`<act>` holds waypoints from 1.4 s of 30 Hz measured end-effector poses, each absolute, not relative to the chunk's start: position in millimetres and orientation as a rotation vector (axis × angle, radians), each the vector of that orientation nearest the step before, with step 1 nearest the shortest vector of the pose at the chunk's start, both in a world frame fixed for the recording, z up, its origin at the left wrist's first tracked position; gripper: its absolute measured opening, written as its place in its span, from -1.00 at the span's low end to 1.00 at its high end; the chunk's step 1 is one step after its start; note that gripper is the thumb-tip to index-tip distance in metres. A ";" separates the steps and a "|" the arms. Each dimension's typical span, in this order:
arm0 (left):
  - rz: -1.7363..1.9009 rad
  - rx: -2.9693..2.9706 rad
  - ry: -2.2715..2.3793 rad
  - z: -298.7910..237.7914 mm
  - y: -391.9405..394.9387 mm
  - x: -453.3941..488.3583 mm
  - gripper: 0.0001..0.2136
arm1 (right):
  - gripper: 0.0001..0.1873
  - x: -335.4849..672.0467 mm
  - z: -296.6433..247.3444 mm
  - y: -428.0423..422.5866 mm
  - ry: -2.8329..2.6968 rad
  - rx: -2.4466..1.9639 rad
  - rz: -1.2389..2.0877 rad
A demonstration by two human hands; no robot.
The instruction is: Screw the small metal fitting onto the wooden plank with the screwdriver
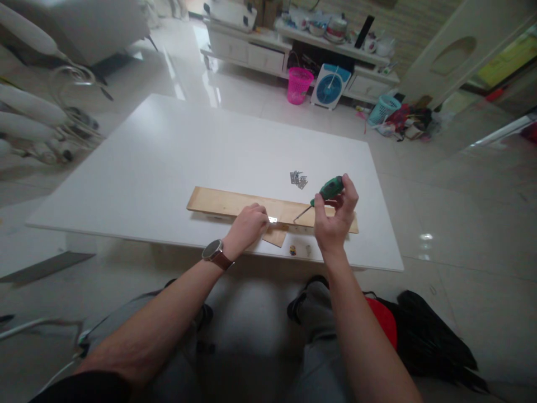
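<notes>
A long pale wooden board [222, 202] lies across the near part of the white table [168, 151]. My left hand [248, 225], a watch on its wrist, rests on the board with fingers closed against a small metal hinge [273, 219]. My right hand [335, 215] grips a green-handled screwdriver [327, 191], whose tip points down-left at the board near the hinge. A smaller wood piece [276, 237] sticks out from under the board toward me.
Spare metal hinges [297, 179] lie on the table behind the board. Two small items [300, 250] sit near the table's front edge. Beyond stand a pink basket [299, 85], a blue fan [329, 87] and a low white cabinet [251, 50]. A red and black bag [403, 330] lies on the floor at my right.
</notes>
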State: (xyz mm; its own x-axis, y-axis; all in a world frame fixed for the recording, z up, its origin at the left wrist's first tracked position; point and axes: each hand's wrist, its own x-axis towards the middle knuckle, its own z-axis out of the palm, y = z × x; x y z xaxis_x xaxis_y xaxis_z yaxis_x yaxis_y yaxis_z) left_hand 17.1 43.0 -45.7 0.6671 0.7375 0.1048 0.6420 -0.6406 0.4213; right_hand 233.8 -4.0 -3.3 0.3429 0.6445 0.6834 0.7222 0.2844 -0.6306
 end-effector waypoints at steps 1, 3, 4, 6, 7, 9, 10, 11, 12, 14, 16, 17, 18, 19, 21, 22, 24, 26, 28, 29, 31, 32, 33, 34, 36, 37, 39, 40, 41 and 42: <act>0.375 2.539 1.085 -45.2 42.5 17.0 -0.77 | -0.24 233.7 -2.6 -4.2 -1.360 -1.405 -0.076; 0.372 2.535 1.083 -45.7 41.6 16.8 -0.77 | -0.21 233.8 -1.6 -4.4 -1.382 -1.402 -0.065; 0.374 2.528 1.082 -46.4 41.2 16.7 -0.77 | -0.20 233.9 -1.6 -4.3 -1.390 -1.400 -0.057; 0.385 2.508 1.095 -48.2 40.3 16.5 -0.76 | -0.18 234.3 -2.4 -3.9 -1.395 -1.397 -0.043; 0.388 2.498 1.109 -49.0 39.8 16.4 -0.77 | -0.18 234.5 -3.1 -3.5 -1.393 -1.395 -0.036; 0.383 2.487 1.142 -49.9 38.9 16.4 -0.77 | -0.17 235.0 -4.4 -2.8 -1.382 -1.386 -0.024; 0.379 2.486 1.160 -49.9 38.4 16.4 -0.77 | -0.18 235.2 -4.8 -2.6 -1.376 -1.380 -0.019; 0.374 2.485 1.176 -49.8 38.0 16.6 -0.77 | -0.18 235.2 -4.9 -2.5 -1.372 -1.372 -0.015; 0.369 2.487 1.188 -49.6 37.6 16.7 -0.76 | -0.19 235.1 -4.7 -2.5 -1.371 -1.368 -0.010; 0.364 2.495 1.206 -49.3 37.0 17.1 -0.74 | -0.20 234.5 -3.7 -2.9 -1.369 -1.376 -0.006; 0.368 2.502 1.214 -49.5 36.6 17.4 -0.73 | -0.20 233.8 -2.5 -3.5 -1.364 -1.398 -0.003; 0.376 2.504 1.213 -49.7 36.5 17.5 -0.73 | -0.19 233.6 -2.1 -3.7 -1.360 -1.407 0.000; 0.387 2.503 1.209 -50.0 36.5 17.6 -0.73 | -0.19 233.4 -2.0 -3.9 -1.358 -1.412 0.003; 0.398 2.499 1.201 -50.3 36.5 17.7 -0.74 | -0.19 233.3 -2.1 -3.9 -1.357 -1.413 0.004; 0.413 2.487 1.185 -50.7 36.6 17.7 -0.75 | -0.18 233.4 -2.8 -3.6 -1.360 -1.411 0.000; 0.415 2.480 1.180 -50.8 36.8 17.6 -0.76 | -0.18 233.6 -3.2 -3.4 -1.362 -1.412 -0.004; 0.413 2.468 1.177 -50.7 37.1 17.3 -0.76 | -0.17 234.0 -3.7 -3.0 -1.370 -1.417 -0.010; 0.402 2.469 1.175 -50.5 37.5 16.9 -0.76 | -0.16 234.2 -3.6 -2.8 -1.379 -1.415 -0.006; 0.394 2.476 1.173 -50.3 37.7 16.6 -0.76 | -0.16 234.0 -2.8 -2.6 -1.388 -1.400 0.008; 0.393 2.481 1.171 -50.1 37.8 16.6 -0.77 | -0.16 233.8 -2.3 -2.6 -1.394 -1.396 0.014; 0.390 2.492 1.170 -49.6 37.8 16.8 -0.76 | -0.16 233.1 -1.5 -2.6 -1.404 -1.402 0.018; 0.388 2.497 1.172 -49.2 37.6 17.0 -0.76 | -0.16 232.7 -1.2 -2.7 -1.405 -1.411 0.017; 0.383 2.502 1.176 -48.7 37.4 17.3 -0.75 | -0.16 232.2 -1.0 -2.7 -1.402 -1.419 0.019; 0.378 2.505 1.180 -48.2 37.2 17.6 -0.74 | -0.17 231.7 -0.8 -2.8 -1.395 -1.421 0.024; 0.377 2.507 1.183 -47.4 36.8 18.1 -0.73 | -0.18 230.9 -0.7 -2.9 -1.380 -1.415 0.040; 0.381 2.506 1.181 -47.2 36.6 18.2 -0.73 | -0.19 230.6 -0.7 -3.0 -1.376 -1.410 0.043; 0.386 2.506 1.175 -47.2 36.4 18.5 -0.75 | -0.20 230.5 -0.9 -2.9 -1.379 -1.397 0.035; 0.387 2.506 1.172 -47.3 36.4 18.6 -0.75 | -0.21 230.6 -1.1 -2.7 -1.384 -1.387 0.028; 0.387 2.504 1.171 -47.5 36.4 18.7 -0.75 | -0.22 230.7 -1.4 -2.5 -1.390 -1.377 0.022; 0.386 2.501 1.171 -47.7 36.4 18.7 -0.75 | -0.22 230.9 -1.6 -2.3 -1.395 -1.368 0.019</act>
